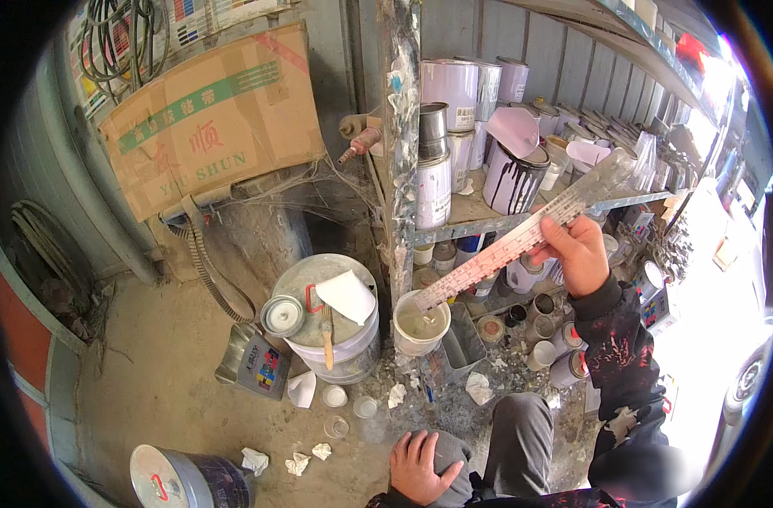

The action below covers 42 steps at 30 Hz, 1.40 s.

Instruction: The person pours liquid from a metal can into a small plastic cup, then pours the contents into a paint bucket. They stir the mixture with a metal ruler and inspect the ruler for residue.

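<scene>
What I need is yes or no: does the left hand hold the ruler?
No: the right hand grips the ruler, while the left hand rests on the knee.

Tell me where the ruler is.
In the head view, right of centre: the ruler slants up in the right hand, its lower end over the mouth of the white tub, its upper end before the shelf of cans.
</scene>
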Each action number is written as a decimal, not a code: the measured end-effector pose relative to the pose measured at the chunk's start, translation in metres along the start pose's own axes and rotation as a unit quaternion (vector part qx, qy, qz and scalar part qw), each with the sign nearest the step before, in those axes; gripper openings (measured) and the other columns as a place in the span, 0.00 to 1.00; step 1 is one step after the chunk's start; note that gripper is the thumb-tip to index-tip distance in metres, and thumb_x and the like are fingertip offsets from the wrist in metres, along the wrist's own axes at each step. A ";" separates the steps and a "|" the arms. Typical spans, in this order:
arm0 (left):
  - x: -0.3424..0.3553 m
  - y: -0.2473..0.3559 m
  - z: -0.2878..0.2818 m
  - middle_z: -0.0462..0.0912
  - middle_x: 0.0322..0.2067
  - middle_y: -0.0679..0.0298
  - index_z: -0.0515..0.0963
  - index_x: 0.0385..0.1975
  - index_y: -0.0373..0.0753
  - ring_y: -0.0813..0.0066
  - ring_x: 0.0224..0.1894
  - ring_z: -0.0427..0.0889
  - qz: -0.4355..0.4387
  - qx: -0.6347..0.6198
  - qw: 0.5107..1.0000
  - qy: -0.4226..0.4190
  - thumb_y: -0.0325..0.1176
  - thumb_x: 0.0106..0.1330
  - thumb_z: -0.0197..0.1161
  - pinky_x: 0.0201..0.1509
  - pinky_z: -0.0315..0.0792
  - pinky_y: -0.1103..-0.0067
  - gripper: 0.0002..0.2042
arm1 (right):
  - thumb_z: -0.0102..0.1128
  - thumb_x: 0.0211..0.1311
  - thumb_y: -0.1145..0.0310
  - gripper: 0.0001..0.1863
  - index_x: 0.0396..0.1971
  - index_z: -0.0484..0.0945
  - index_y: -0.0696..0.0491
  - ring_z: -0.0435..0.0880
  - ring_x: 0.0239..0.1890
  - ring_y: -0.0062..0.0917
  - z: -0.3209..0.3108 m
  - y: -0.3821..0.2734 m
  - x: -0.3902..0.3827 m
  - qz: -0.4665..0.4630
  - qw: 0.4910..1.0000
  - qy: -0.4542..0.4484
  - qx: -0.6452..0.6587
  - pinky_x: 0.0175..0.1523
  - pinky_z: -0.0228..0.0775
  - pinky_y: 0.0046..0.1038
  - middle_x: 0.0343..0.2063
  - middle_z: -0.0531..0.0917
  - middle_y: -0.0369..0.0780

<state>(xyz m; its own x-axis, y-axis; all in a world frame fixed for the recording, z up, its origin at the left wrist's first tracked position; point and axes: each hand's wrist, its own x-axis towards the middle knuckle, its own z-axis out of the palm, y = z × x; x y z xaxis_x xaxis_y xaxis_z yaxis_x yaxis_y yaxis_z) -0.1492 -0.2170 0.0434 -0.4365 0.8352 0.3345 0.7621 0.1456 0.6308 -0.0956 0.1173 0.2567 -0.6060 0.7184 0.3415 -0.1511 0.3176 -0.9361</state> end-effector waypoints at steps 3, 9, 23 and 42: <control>-0.001 -0.001 0.000 0.71 0.55 0.51 0.70 0.56 0.35 0.47 0.59 0.67 0.007 0.000 1.000 0.000 0.46 0.51 0.73 0.62 0.62 0.55 0.35 | 0.55 0.70 0.66 0.16 0.46 0.76 0.64 0.81 0.28 0.19 -0.002 -0.010 -0.001 -0.014 0.999 0.021 0.025 0.32 0.75 0.20 0.32 0.84 0.41; -0.003 -0.002 0.002 0.71 0.55 0.50 0.71 0.56 0.35 0.46 0.59 0.67 0.014 0.000 1.000 0.003 0.46 0.51 0.73 0.61 0.63 0.56 0.34 | 0.54 0.70 0.66 0.16 0.49 0.75 0.63 0.81 0.27 0.21 -0.005 -0.025 -0.004 -0.042 0.998 0.038 0.020 0.31 0.75 0.21 0.33 0.84 0.42; -0.005 -0.003 0.002 0.72 0.54 0.50 0.72 0.55 0.35 0.47 0.57 0.69 0.014 -0.020 1.000 0.017 0.47 0.51 0.73 0.60 0.64 0.56 0.34 | 0.55 0.70 0.67 0.14 0.45 0.76 0.63 0.83 0.30 0.21 -0.007 -0.041 -0.005 -0.086 0.994 0.044 0.040 0.33 0.76 0.21 0.33 0.84 0.42; -0.004 -0.021 0.002 0.80 0.47 0.61 0.78 0.46 0.39 0.59 0.52 0.75 -0.011 -0.065 0.997 0.038 0.51 0.50 0.72 0.58 0.65 0.65 0.28 | 0.57 0.69 0.66 0.15 0.45 0.76 0.64 0.83 0.30 0.22 -0.003 -0.053 -0.006 -0.093 0.994 0.051 0.026 0.33 0.76 0.21 0.34 0.84 0.43</control>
<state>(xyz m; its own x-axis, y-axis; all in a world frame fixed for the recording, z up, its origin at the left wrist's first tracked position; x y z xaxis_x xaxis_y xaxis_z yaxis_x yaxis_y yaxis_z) -0.1624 -0.2223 0.0277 -0.4908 0.7894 0.3687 0.6864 0.0897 0.7217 -0.0820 0.0980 0.3045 -0.4821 0.7101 0.5131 -0.2950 0.4199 -0.8583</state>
